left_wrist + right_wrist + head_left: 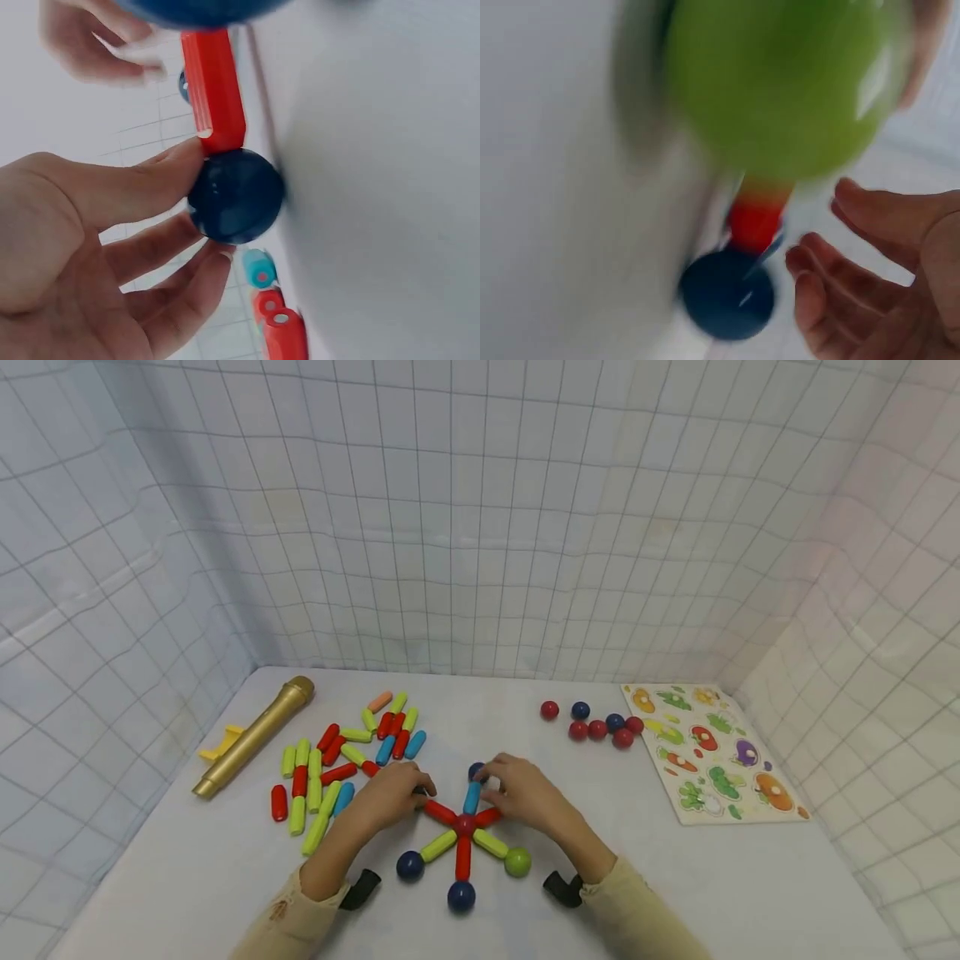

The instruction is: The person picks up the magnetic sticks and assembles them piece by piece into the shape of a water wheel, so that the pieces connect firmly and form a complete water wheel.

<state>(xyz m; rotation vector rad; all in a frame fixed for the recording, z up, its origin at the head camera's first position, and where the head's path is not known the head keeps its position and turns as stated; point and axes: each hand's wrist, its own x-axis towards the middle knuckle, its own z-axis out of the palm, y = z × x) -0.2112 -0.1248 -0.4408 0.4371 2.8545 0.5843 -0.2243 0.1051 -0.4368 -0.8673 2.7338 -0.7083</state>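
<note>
A star-shaped build lies on the table, with a red ball (466,825) at its centre and red, yellow-green and light blue rods radiating out. My left hand (393,793) pinches a dark blue ball (236,196) between thumb and fingers, at the outer end of a red rod (214,90). With fingers loosely bent and apart, my right hand (528,789) hovers by the light blue rod (472,797) and its dark blue end ball (477,772). In the right wrist view nothing sits between its fingers. A green ball (517,862) ends one near arm.
Several loose coloured rods (315,777) lie to the left, beside a gold microphone (258,735) and a yellow piece (221,743). Red and dark blue balls (597,729) cluster at the back right. A vegetable puzzle board (716,760) lies at the right.
</note>
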